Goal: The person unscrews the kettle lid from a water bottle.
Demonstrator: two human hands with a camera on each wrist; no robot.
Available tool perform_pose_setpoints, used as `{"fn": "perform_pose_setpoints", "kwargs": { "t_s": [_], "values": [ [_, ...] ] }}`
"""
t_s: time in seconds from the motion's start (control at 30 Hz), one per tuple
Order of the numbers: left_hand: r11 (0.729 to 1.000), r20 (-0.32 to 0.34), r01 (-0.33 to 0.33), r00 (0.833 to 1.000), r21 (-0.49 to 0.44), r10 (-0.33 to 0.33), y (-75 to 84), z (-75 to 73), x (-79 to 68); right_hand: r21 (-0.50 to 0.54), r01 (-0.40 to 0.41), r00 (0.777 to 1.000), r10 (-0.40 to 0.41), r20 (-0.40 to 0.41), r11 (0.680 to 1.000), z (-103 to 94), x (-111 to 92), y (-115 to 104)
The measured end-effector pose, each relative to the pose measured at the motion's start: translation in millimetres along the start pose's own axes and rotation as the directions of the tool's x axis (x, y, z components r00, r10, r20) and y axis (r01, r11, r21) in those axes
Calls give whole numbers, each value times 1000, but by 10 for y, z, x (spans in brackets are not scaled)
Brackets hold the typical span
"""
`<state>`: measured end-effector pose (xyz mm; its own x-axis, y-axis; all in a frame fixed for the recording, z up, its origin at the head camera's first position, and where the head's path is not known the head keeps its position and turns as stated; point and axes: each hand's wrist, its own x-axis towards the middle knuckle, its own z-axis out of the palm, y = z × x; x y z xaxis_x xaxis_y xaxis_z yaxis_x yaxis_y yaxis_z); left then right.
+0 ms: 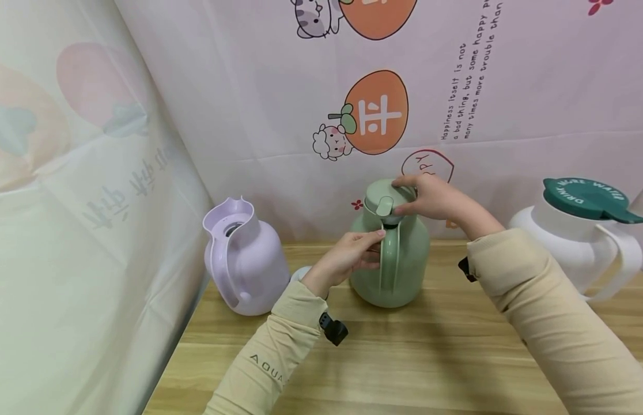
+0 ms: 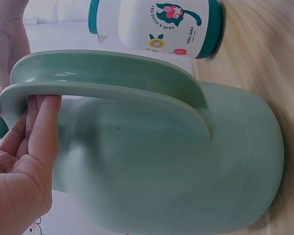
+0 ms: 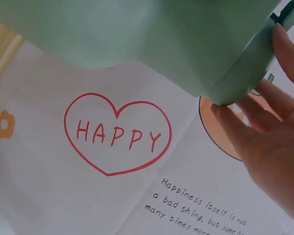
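A light green thermos jug [image 1: 415, 265] stands upright on the wooden table. Its handle [image 1: 389, 268] faces me, and my left hand [image 1: 347, 253] grips it near the top, thumb on the outside. In the left wrist view, the fingers [image 2: 45, 129] reach through the gap between handle and body. Over the top, my right hand [image 1: 432, 196] holds the round green lid [image 1: 378, 192] at its edge. The right wrist view shows thumb and fingertips spread around the lid's rim [image 3: 237, 88]. The lid sits on the jug's neck, its small tab pointing toward me.
A lilac jug [image 1: 259, 262] without a lid stands on the left, its inner opening showing. A pale round object [image 1: 301, 273] is partly hidden behind my left wrist. To the right is a white jug [image 1: 565, 242] with a dark green lid [image 1: 586, 199]. A printed cloth [image 1: 280, 115] hangs behind.
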<state>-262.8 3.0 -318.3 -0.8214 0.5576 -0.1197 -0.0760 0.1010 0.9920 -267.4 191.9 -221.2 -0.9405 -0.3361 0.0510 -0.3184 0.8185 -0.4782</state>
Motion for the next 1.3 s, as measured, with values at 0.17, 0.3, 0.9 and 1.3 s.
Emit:
{"fn": "perform_pose_setpoints", "kwargs": {
  "t_s": [0.17,0.3,0.9,1.3],
  "values": [
    [1000,0,-3,1000,-3,3,2,3,-4,45,34,998,-36,45,998,-33,2,57],
    [1000,-5,-4,1000,-7,4,3,12,-4,114,-9,997,0,79,993,-61,-14,63],
    [1000,7,9,1000,6,-9,15,1,-17,-5,-322,944,321,-83,947,203,142,-310],
    [1000,-3,28,1000,-8,-28,12,-2,-3,11,-285,947,283,-154,958,201,141,-359]
  ]
}}
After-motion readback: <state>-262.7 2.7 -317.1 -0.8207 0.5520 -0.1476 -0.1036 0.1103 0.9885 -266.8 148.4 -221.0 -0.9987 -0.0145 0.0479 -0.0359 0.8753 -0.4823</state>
